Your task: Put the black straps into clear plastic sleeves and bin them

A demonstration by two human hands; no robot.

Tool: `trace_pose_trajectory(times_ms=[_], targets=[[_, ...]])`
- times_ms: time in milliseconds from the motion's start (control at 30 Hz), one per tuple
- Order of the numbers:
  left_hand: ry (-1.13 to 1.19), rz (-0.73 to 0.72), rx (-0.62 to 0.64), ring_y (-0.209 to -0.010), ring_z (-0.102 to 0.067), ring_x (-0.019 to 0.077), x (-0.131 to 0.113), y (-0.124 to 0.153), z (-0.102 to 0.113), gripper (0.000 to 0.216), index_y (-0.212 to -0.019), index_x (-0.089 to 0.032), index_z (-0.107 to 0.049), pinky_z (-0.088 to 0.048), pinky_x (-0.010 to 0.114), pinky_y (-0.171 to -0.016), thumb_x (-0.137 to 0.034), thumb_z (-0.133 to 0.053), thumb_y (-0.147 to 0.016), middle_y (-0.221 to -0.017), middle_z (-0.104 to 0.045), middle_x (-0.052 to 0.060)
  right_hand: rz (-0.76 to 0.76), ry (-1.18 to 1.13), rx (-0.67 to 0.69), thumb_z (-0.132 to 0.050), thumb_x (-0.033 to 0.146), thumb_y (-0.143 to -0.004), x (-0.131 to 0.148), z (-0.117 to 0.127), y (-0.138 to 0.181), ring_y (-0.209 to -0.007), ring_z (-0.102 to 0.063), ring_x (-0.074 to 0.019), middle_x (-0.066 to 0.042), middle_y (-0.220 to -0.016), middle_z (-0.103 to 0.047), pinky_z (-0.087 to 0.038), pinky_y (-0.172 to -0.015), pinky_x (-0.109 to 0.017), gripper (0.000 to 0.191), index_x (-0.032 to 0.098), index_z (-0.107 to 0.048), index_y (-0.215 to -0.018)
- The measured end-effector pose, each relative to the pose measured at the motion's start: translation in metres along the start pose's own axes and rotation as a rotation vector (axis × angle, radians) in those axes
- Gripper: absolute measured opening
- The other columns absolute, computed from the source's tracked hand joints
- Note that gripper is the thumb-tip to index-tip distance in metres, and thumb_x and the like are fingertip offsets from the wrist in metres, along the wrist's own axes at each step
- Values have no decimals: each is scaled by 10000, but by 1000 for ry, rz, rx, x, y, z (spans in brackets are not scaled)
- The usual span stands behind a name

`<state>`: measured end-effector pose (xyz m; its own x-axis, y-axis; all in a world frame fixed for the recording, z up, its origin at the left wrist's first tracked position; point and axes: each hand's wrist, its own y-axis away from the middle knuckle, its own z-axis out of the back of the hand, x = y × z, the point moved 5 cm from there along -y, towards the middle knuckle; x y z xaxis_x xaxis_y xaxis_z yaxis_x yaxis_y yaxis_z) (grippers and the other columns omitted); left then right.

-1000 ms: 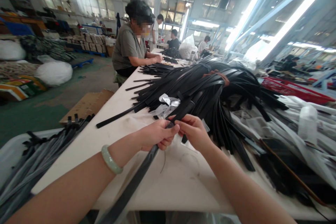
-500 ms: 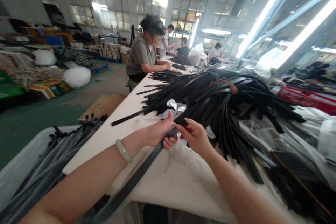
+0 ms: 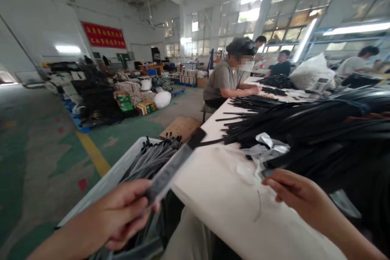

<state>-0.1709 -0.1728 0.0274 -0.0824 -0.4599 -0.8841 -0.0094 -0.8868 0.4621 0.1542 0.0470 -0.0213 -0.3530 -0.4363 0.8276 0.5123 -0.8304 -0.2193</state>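
Observation:
My left hand [image 3: 117, 215] is closed around a black strip in a clear sleeve [image 3: 175, 162], holding it over the white bin [image 3: 103, 185] at the table's left end. The strip points up and right, its dark tip above the table edge. My right hand [image 3: 292, 193] hovers over the white table [image 3: 225, 195] by the pile of black strips [image 3: 319, 130], fingers curled; something small and dark shows at its fingertips, too blurred to name. Crumpled clear wrapping [image 3: 266, 146] lies just beyond it.
The bin holds several sleeved black strips [image 3: 152, 156]. A seated person in a grey shirt [image 3: 227, 79] works farther along the table, with other people behind. A cardboard box [image 3: 181, 126] sits on the green floor, and stacked goods [image 3: 100, 93] stand at the left.
My view has swung left. My left hand has carried the sleeved strip off the table to above the bin. My right hand has let go of it and stays near the pile.

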Motion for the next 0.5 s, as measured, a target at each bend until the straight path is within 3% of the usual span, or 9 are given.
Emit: trace_pose_trajectory(times_ms=[100,167,233,333,400,433,500], targets=[[16,10,-259,-411,-140,35,2,29,72,394,-940,-245,-578,-112,170,-364,-592,-639,-765,-554,-399,-83,-131,135,-241,-640,565,-715,-35,27,-6,-526,-655,-246,-85,-648,-678,-484,-433,-317,331,248,-728,-754],[-21,-1,-351,-410,-137,31,-7,24,110,367,-919,-242,-585,-103,172,-380,-556,-669,-749,-548,-406,-83,-225,247,-368,-643,558,-701,-58,47,-8,-558,-676,-271,-108,-685,-702,-477,-458,-338,313,261,-728,-749],[-86,-31,-371,-406,-204,36,-19,1,141,370,-916,-228,-587,-152,168,-391,-545,-671,-744,-554,-430,-77,-254,355,-431,-610,561,-725,-69,61,-9,-578,-681,-286,-118,-686,-707,-468,-483,-357,322,259,-721,-733],[-270,-145,-436,-548,-523,135,-39,-60,176,463,-934,-190,-590,-421,239,-501,-584,-665,-703,-694,-593,-5,-183,480,-474,-540,535,-797,-68,67,-11,-621,-678,-295,-118,-700,-710,-476,-545,-375,362,225,-713,-727],[-506,-268,-632,-873,-635,288,-57,-105,182,567,-1004,-153,-585,-518,377,-745,-588,-678,-653,-943,-670,112,-109,549,-502,-527,469,-829,-61,64,-12,-683,-675,-287,-111,-741,-715,-487,-614,-374,339,206,-711,-723],[-617,-345,-698,-1010,-612,339,-66,-127,173,617,-1073,-130,-569,-498,433,-852,-579,-663,-661,-1064,-657,164,-75,574,-505,-528,436,-838,-57,62,-13,-713,-672,-278,-105,-765,-715,-491,-647,-369,319,199,-712,-729],[-782,-522,-626,-1161,-552,349,-81,-168,126,651,-1230,-103,-496,-432,478,-983,-531,-592,-749,-1233,-595,205,-34,592,-499,-516,383,-859,-49,57,-15,-720,-660,-250,-95,-772,-703,-496,-668,-350,301,187,-717,-748]])
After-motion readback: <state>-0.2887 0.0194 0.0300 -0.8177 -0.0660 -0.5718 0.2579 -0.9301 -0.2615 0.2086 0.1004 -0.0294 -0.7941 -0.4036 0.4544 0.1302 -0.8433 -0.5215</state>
